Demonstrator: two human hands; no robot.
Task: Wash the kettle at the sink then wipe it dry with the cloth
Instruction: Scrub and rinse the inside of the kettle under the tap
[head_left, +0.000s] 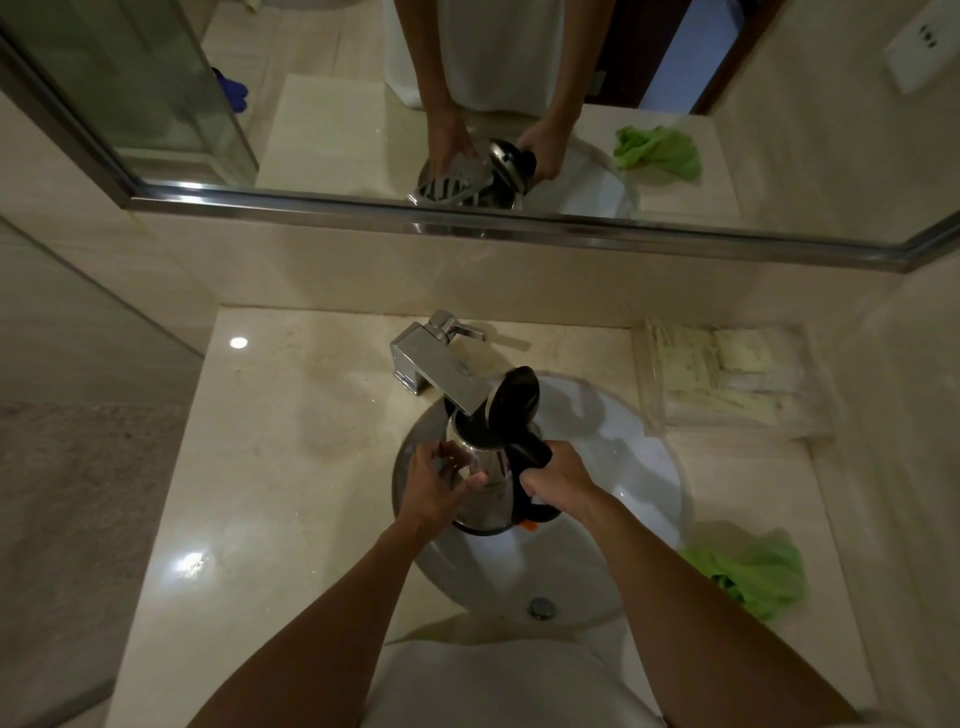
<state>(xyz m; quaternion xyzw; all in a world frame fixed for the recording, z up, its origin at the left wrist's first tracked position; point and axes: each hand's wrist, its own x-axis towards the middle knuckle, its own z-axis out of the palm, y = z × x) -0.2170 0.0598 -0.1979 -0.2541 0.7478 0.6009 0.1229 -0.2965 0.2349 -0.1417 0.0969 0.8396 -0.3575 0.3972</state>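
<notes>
A steel kettle with a black handle and an open black lid is held over the white sink basin, its mouth under the chrome tap spout. My right hand grips the black handle. My left hand rests against the kettle's steel side, fingers spread on it. A green cloth lies crumpled on the counter to the right of the basin.
The tap lever stands behind the spout. A clear tray of packets sits at the back right of the beige counter. A mirror above reflects my hands and the kettle. The drain plug lies near the basin's front.
</notes>
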